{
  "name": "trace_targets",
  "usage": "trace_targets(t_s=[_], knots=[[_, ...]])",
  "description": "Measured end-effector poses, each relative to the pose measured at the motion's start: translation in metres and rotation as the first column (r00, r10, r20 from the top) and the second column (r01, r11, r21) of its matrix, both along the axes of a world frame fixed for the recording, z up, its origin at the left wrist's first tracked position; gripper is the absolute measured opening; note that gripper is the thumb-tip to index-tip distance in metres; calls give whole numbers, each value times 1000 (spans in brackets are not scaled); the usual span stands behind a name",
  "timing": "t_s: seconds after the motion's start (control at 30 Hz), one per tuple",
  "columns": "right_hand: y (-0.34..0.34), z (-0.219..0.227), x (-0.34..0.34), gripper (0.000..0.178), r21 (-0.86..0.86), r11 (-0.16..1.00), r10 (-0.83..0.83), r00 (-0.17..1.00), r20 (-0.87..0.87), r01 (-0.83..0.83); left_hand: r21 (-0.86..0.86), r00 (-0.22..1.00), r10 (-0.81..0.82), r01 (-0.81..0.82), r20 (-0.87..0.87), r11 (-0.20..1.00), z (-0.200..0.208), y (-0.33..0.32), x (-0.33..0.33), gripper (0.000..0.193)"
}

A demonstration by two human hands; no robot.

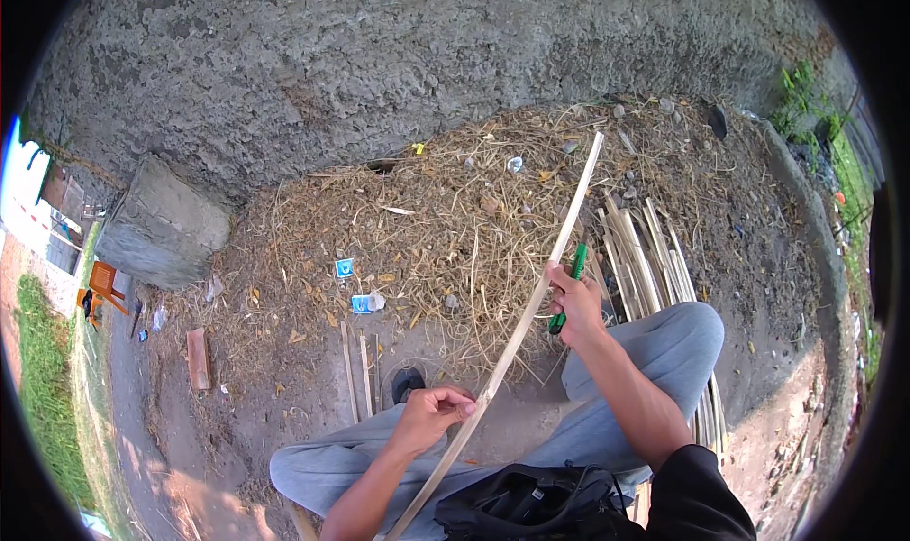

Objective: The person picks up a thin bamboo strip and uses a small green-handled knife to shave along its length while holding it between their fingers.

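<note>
A long pale bamboo strip (524, 330) slants across my lap, its far end pointing up and to the right. My left hand (438, 420) is closed in a pinch at the strip's lower middle. Higher along it, my right hand (580, 306) wraps round a green utility knife (580, 261), with the thumb against the strip. The knife stands roughly upright in the fist; I cannot see where its blade is. Beside my right knee lies a bundle of similar strips (645, 261).
Shavings (464, 247) litter the ground before a rough grey wall (427, 57). A concrete block (171, 223) stands at left, near a reddish brick (198, 359) and an orange chair (104, 280). Two narrow strips (365, 375) lie left of my foot. A black bag (531, 508) rests on my lap.
</note>
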State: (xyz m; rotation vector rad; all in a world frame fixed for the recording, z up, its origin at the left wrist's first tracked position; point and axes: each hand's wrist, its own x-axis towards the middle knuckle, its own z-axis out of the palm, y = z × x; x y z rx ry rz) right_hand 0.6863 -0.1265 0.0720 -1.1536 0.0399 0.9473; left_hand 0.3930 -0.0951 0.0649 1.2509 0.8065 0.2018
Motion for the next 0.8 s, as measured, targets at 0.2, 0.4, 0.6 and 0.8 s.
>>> trace_targets(t_s=[0.2, 0.4, 0.6, 0.8], knots=[[1, -1, -2, 15, -14, 1000, -9, 1000, 6, 9, 55, 998, 62, -61, -15, 997, -8, 0, 4, 13], [3, 0, -4, 14, -23, 999, -39, 999, 9, 40, 103, 940, 318, -306, -126, 946, -12, 5, 11, 31], [0, -7, -3, 18, -60, 998, -25, 999, 41, 28, 316, 999, 19, -8, -32, 949, 0, -10, 23, 62], [2, -4, -6, 19, -82, 996, -36, 995, 90, 44, 447, 982, -47, 127, -185, 885, -9, -29, 24, 55]])
